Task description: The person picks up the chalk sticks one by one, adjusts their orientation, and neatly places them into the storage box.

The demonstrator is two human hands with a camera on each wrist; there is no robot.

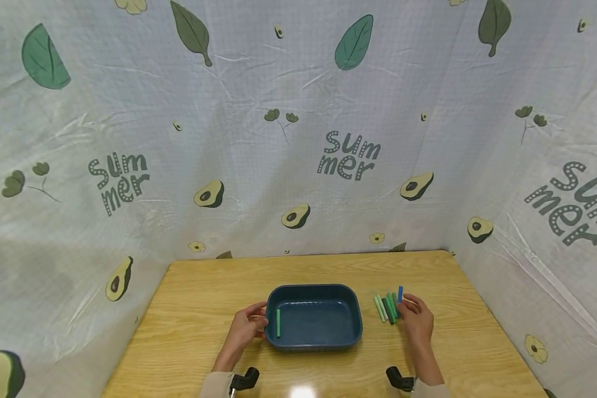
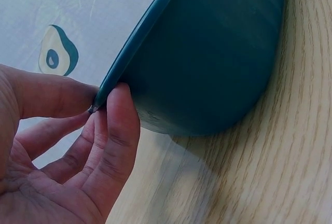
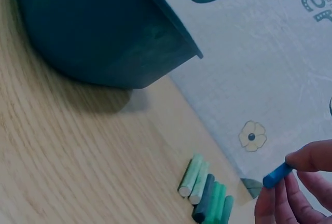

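A dark blue rectangular container (image 1: 323, 347) sits on the table, one green chalk stick (image 1: 278, 323) lying along the left side of its floor. My left hand (image 1: 245, 330) pinches the container's left rim between thumb and fingers; the left wrist view shows the container's outer wall (image 2: 202, 58) close up. To the right of it, my right hand (image 1: 418, 323) holds a blue chalk stick (image 3: 278, 175) between thumb and fingertips. Just left of that hand lies a row of several chalk sticks: pale green ones (image 3: 191, 176), a dark one (image 3: 203, 199) and brighter green ones (image 3: 213, 203).
The light wood table (image 1: 199, 293) is bounded at the back and sides by a white sheet (image 1: 258, 166) printed with avocados, leaves and lettering. A dark strap-mounted device (image 1: 400, 380) sits at each wrist.
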